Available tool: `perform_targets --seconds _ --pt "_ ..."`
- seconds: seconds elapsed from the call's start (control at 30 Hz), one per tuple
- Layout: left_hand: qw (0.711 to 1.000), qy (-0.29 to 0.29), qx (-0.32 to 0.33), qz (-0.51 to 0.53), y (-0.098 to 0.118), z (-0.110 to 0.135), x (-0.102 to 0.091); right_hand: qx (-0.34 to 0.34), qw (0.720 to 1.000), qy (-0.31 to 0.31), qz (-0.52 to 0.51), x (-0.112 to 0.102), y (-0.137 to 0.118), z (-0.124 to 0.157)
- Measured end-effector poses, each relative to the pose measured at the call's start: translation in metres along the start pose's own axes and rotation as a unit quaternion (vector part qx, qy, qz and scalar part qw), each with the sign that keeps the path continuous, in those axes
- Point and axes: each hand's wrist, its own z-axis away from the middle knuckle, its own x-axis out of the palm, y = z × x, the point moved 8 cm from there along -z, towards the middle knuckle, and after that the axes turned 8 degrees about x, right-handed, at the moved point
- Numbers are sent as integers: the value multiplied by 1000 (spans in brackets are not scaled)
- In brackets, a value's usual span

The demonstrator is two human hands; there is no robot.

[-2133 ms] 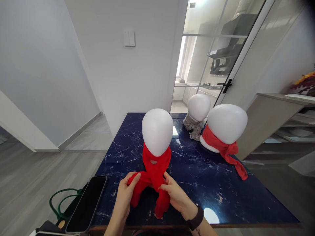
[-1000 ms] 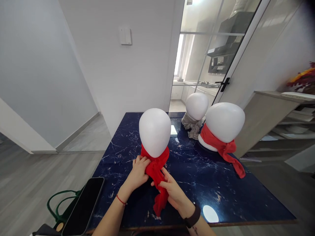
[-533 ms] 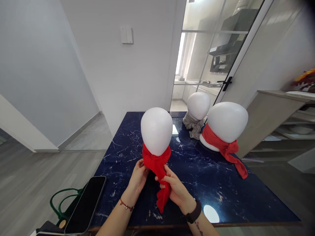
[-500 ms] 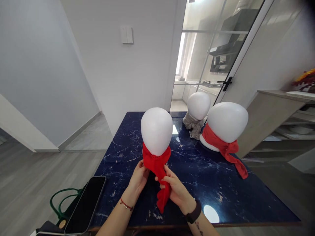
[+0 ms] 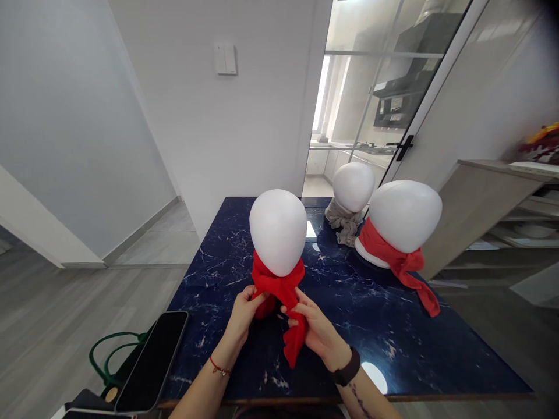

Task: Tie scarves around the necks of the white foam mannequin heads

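A white foam head [image 5: 278,230] stands on the dark blue marble table [image 5: 393,343] right in front of me. A red scarf [image 5: 279,285] is wrapped round its neck, with one end hanging down. My left hand [image 5: 244,311] is closed on the scarf at the left of the knot. Fingers of my right hand [image 5: 312,329] pinch the hanging end just under the knot. A dark watch sits on my right wrist and a thin red cord on my left.
Two more white heads stand at the back right: one with a red scarf [image 5: 404,218], one with a grey scarf [image 5: 351,189]. A black phone [image 5: 152,361] juts over the table's left front corner. A green cord [image 5: 102,358] lies on the floor. A shelf unit [image 5: 502,203] stands right.
Both loose scarf ends were crossed and drawn up into a knot under the head. My hands rose from the table toward the neck, and one end now hangs shorter.
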Motion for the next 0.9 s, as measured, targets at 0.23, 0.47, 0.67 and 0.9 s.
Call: perform_targets --seconds 0.23,0.47,0.67,0.9 --pt "995 -8 48 -92 17 -13 -11 81 989 27 117 -16 -16 -16" --pt "993 -16 59 -98 20 -29 -20 104 968 -2 229 -38 -38 -42" --pt "994 66 39 -80 11 -33 -46 -16 978 41 206 -41 -65 -46" --pt "959 137 64 -242 4 -36 -71 -133 965 46 223 -41 -89 -31"
